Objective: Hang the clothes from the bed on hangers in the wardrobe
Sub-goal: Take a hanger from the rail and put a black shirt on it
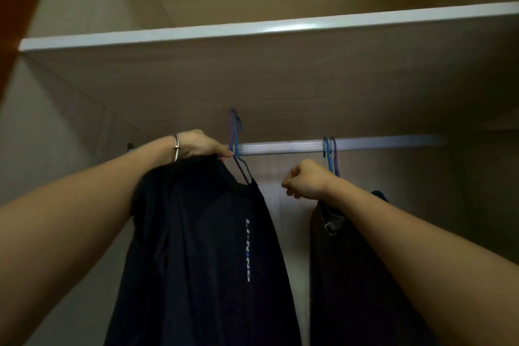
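Observation:
A black garment with white lettering hangs from blue and purple hangers whose hooks rise above the silver wardrobe rail. My left hand, a bracelet on its wrist, pinches the garment's shoulder right beside those hooks. Further right, a dark brownish garment hangs on another blue and purple hanger pair hooked over the rail. My right hand is curled into a fist just left of that pair's necks; whether it grips anything is hidden.
A wooden shelf with a white front edge runs across just above the rail. The wardrobe's left wall and pale back panel enclose the space. A gap of bare rail lies between the two hanger pairs.

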`<state>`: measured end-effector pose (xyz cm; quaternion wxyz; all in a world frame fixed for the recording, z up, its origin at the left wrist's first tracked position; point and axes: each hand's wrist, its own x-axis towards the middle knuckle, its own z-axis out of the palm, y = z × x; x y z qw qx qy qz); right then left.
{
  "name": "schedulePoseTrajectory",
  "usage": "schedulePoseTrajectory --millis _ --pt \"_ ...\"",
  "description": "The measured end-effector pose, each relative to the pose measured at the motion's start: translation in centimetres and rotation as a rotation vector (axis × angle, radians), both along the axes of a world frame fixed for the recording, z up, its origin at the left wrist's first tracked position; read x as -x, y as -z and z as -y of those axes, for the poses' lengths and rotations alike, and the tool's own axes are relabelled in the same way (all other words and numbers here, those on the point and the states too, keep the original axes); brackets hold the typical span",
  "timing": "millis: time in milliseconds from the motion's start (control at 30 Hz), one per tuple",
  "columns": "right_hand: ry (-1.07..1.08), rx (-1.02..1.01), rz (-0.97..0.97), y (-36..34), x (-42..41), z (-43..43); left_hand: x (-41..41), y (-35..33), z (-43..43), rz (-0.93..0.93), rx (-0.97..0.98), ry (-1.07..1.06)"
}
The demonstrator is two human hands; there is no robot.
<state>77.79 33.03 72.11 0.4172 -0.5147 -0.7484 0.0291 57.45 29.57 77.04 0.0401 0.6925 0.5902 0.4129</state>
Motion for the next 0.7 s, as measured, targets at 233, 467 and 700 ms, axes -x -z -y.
schedulePoseTrajectory --millis 233,467,700 --pt "-0.239 -0.161 -0.045 0.9 5.6 -0.7 3.1 2.2 5.9 -0.122 -0.072 -0.066" --pt "-0.651 -0.169 -0.053 5.1 11.3 2.4 5.7 8.2 17.6 -0.040 0.043 -0.076" --pt "-1.127 0.019 0.026 13.6 19.6 12.3 8.9 17.6 30.9 -0.030 0.111 -0.590"
